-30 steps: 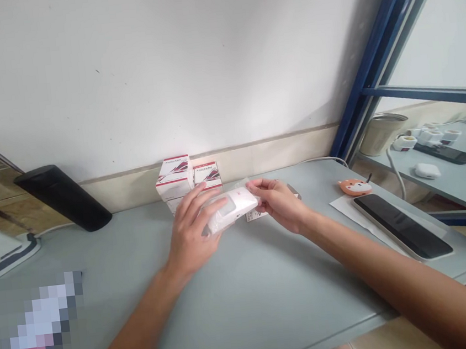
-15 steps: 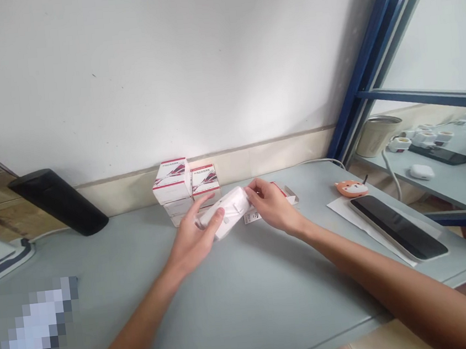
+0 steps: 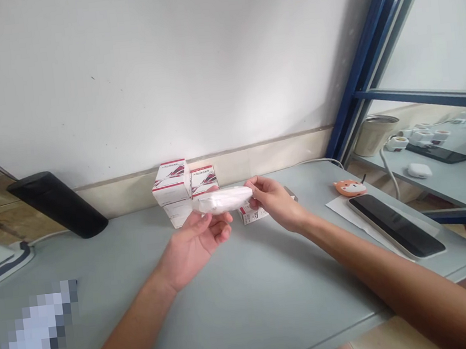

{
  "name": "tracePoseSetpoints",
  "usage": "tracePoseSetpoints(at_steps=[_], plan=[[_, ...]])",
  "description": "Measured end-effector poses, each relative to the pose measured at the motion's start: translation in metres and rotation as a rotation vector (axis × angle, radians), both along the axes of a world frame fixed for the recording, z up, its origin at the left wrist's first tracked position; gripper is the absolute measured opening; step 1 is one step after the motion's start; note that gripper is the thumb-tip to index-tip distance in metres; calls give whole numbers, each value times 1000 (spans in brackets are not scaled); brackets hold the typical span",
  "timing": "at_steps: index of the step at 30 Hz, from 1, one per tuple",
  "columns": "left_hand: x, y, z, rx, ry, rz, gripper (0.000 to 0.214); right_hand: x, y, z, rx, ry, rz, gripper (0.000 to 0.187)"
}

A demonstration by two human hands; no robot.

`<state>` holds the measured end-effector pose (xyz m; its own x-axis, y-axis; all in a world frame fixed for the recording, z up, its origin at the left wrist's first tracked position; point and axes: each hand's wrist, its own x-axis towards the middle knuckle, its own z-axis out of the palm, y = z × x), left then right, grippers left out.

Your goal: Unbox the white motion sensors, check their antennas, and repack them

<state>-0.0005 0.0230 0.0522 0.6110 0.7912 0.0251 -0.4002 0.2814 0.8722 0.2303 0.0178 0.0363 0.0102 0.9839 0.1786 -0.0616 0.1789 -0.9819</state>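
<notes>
White plastic-wrapped packet lies across the loosely curled fingers of the upturned left hand, and the right hand pinches its end between thumb and fingers, above the grey table. At twelve o'clock stand two white boxes with red stripes, their print too small to read; another box sits just behind the packet. Toward three o'clock, a phone lies on white paper.
</notes>
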Motion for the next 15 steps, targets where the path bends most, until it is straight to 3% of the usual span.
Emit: tracePoseSetpoints(at_steps=[2,5,8,11,15], plan=[[6,-3,1,-8,11,108,18,-2,-2,3,95,-36,-22,38],[14,-8,2,0,30,248,28,-9,-9,5,295,-177,-88,39],[20,-13,-2,147,168,308,44,-17,-14,4,425,-326,-175,49],[29,-17,-7,338,371,423,53,-19,-13,3,400,-289,-202,68],[55,-12,-4,540,555,490,50,-4,-7,10,331,-183,-175,77]])
